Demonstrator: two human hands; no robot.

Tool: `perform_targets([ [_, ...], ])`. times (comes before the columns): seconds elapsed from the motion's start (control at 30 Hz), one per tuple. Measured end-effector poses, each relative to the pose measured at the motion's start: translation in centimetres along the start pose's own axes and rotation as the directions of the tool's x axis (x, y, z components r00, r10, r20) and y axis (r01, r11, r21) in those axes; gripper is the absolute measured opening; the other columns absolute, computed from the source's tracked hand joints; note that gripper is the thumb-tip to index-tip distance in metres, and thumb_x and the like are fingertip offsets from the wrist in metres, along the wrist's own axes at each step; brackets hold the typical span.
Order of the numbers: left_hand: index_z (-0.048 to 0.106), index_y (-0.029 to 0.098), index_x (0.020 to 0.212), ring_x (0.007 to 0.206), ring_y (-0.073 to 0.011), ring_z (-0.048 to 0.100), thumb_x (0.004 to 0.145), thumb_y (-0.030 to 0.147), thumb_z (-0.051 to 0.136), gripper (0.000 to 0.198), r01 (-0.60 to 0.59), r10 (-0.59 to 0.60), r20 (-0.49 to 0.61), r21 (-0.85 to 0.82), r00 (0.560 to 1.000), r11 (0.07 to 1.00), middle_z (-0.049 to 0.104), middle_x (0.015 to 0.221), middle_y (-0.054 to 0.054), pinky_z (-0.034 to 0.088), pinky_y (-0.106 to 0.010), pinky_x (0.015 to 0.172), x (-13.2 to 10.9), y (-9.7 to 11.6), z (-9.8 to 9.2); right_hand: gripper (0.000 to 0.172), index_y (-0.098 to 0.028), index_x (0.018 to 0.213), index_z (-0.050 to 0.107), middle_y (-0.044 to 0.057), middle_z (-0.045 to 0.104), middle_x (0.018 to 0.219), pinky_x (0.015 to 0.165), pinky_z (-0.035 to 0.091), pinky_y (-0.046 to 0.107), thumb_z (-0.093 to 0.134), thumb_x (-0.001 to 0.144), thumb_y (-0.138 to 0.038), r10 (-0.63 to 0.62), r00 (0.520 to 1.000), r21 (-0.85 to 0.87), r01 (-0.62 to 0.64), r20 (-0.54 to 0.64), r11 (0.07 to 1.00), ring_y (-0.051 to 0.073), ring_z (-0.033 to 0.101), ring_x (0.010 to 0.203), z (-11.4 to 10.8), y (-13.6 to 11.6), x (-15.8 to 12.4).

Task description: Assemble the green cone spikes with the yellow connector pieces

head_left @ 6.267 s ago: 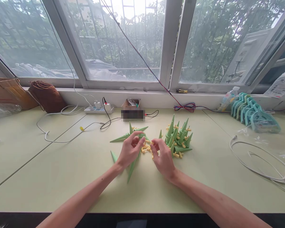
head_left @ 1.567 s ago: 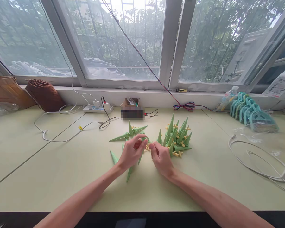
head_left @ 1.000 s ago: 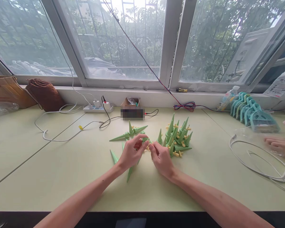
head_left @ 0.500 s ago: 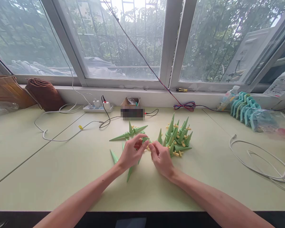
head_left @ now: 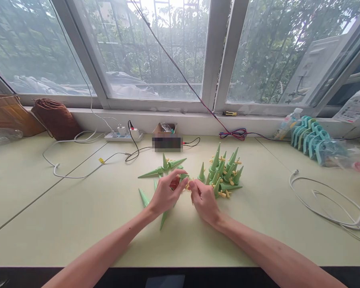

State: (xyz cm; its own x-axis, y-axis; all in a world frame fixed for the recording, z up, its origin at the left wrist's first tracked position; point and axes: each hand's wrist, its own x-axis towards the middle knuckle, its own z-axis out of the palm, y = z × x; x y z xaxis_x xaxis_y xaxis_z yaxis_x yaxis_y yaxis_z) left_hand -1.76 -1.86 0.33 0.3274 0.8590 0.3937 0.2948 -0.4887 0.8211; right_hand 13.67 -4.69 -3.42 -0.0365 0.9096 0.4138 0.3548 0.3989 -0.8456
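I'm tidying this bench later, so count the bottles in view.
1. The plastic bottle with the white cap is at the back right, just left of the teal pieces. Others may be hidden behind things.

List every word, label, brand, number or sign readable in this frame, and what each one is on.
None can be read.
Bottle label: print too small.
White package at right: grey and red print, too blurred.
Yellow cable tag: any marks too small.
Small box at the back: front pixelated, so any text is hidden.
Green spikes: no lettering visible.
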Motion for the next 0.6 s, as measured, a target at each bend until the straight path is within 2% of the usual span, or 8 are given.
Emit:
perform_targets([
  [0.17, 0.061, 0.019, 0.106, 0.062, -0.0134, 0.058, 0.092, 0.039, 0.057, 0.025, 0.036, -0.036, -0.014, 0.003, 0.999, 0.999, 0.052, 0.063, 0.003, 0.052, -0.024, 0.058, 0.02, 0.25, 0.04, 0.038, -0.021, 0.073, 0.046, -0.006, 0.04, 0.049, 0.046, 0.028, 0.024, 0.039, 0.101, -0.046, -0.008, 1.0, 0.0, 0.008, -0.006, 1.0, 0.011, 0.036, 0.043, 0.03, -0.11, 0.04],
  [0.33, 0.061, 0.018, 0.106, 0.063, -0.0144, 0.06, 0.092, 0.038, 0.057, 0.025, 0.022, -0.022, -0.013, -0.01, 1.0, 1.0, 0.055, 0.063, 0.002, 0.052, -0.024, 0.056, 0.04, 0.19, 0.07, 0.04, -0.021, 0.073, 0.048, -0.005, 0.045, 0.05, 0.048, 0.03, 0.024, 0.036, 0.102, -0.046, -0.003, 1.0, -0.009, 0.003, 0.015, 1.0, 0.012, 0.04, 0.043, -0.02, -0.03, 0.05],
  [0.6, 0.061, 0.019, 0.106, 0.059, -0.0123, 0.056, 0.092, 0.038, 0.057, 0.024, 0.026, -0.026, -0.009, -0.002, 1.0, 1.0, 0.053, 0.063, 0.002, 0.051, -0.023, 0.056, -0.05, -0.03, 0.1, 0.041, -0.021, 0.073, 0.049, -0.004, 0.046, 0.047, 0.049, 0.032, 0.024, 0.034, 0.103, -0.044, -0.01, 1.0, 0.002, 0.01, 0.015, 1.0, 0.012, 0.043, 0.043, -0.05, 0.07, -0.02],
])
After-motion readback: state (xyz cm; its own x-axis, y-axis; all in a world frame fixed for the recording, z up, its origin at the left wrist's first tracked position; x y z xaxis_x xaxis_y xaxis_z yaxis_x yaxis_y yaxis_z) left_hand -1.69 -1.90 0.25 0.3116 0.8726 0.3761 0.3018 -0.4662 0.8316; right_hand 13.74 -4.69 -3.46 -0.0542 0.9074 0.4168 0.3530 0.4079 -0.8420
